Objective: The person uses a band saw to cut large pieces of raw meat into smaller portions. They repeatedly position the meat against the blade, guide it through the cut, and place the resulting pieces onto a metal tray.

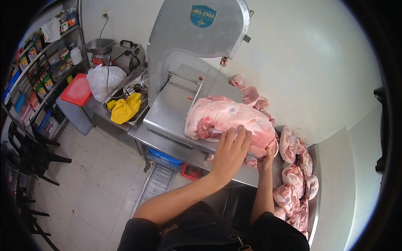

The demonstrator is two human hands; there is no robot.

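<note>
A large pale-pink cut of meat (pixel 238 115) with a fatty outer layer lies across the steel table of a bandsaw (pixel 169 106). Its left end is close to the saw's thin upright blade (pixel 216 79); whether they touch I cannot tell. My left hand (pixel 232 148) presses on the near side of the cut, its fingers bent over the top. Around the right end my right hand (pixel 266 159) is closed, thumb and fingers partly hidden by the meat. A reddish cut face shows left of my left hand.
Smaller meat pieces (pixel 251 96) lie behind the large cut. Several more chunks (pixel 293 175) fill a steel tray at the right by the wall. At left stand a yellow cloth (pixel 124 108), a white plastic bag (pixel 104 79), a red lid (pixel 77 90) and loaded shelves (pixel 39 60).
</note>
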